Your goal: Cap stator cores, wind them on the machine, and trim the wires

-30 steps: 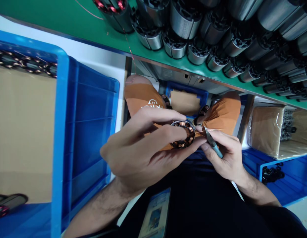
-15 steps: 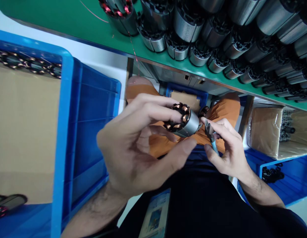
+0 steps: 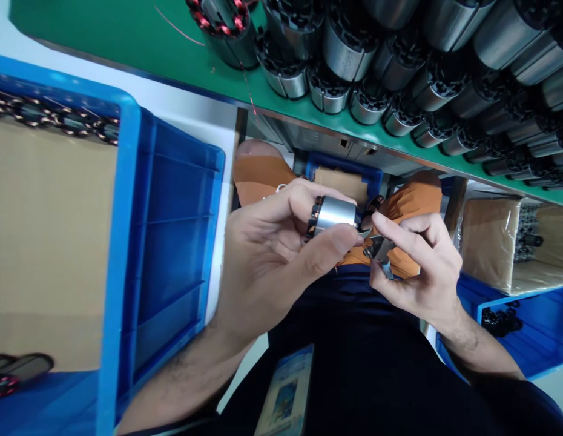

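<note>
A silver cylindrical motor core [image 3: 336, 213] with black slotted ends and copper windings lies sideways in my left hand [image 3: 272, 260]. The thumb presses its lower side and the fingers curl behind it. To its right, my right hand [image 3: 422, 266] is closed on small pliers [image 3: 381, 251] with light blue handles. The plier jaws are close to the core's right end, where a small grey tip or flap sticks out. Whether the jaws touch the core is unclear.
Many metal cores [image 3: 349, 51] stand in rows on the green bench [image 3: 104, 39]. A blue crate [image 3: 129, 254] with cardboard and wound cores is at left. At right are a plastic-lined box [image 3: 485, 242] and a blue bin [image 3: 545, 333]. A phone [image 3: 286, 393] lies below.
My left hand has turned the core so its silver side faces up and its wound end points left. The left thumb now presses on it. The pliers in my right hand have tilted.
</note>
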`<state>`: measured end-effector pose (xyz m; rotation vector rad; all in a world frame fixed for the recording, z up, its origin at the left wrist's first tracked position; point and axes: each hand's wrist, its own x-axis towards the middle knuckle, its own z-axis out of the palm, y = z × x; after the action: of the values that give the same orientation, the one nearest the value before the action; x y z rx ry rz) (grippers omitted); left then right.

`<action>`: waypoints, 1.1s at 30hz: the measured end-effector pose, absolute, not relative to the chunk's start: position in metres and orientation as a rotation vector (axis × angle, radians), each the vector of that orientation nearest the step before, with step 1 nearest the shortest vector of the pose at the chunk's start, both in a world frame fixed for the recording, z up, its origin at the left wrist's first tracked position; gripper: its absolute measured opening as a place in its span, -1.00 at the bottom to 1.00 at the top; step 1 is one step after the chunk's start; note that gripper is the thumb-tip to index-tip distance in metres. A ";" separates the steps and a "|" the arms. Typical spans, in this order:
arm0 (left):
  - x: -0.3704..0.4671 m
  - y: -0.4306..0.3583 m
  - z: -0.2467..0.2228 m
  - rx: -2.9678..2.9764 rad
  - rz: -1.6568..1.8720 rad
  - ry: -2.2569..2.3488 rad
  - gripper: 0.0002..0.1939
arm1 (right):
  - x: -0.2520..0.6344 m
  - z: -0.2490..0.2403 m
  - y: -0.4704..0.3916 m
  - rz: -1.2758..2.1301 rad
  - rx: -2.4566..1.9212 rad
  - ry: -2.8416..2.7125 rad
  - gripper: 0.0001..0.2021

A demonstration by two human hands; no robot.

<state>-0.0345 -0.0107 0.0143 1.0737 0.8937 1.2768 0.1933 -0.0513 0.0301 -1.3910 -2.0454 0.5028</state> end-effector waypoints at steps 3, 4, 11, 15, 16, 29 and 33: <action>-0.032 -0.009 0.014 1.091 1.267 0.876 -0.55 | 0.191 0.032 -0.050 0.501 -1.389 -2.057 -0.39; -0.031 -0.009 0.014 1.095 1.266 0.863 -0.56 | 0.190 0.032 -0.049 0.504 -1.386 -2.055 -0.39; -0.027 -0.011 0.014 1.009 1.260 0.772 -0.67 | 0.194 0.031 -0.050 0.744 -1.368 -1.969 -0.27; -0.026 -0.012 0.016 0.931 1.206 0.766 -0.67 | 0.197 0.031 -0.049 0.846 -1.332 -1.919 -0.20; -0.026 -0.012 0.016 0.930 1.202 0.763 -0.66 | 0.197 0.031 -0.048 0.860 -1.322 -1.908 -0.19; -0.019 -0.011 0.014 1.017 1.227 0.795 -0.64 | 0.199 0.024 -0.054 0.890 -1.346 -1.874 -0.32; -0.015 -0.013 0.007 0.896 1.241 0.778 -0.73 | 0.200 0.023 -0.055 1.049 -1.349 -1.809 -0.35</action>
<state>-0.0151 -0.0135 0.0072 0.8958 0.7785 1.2408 0.1999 -0.0547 0.0234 -1.3490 -1.8088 1.0488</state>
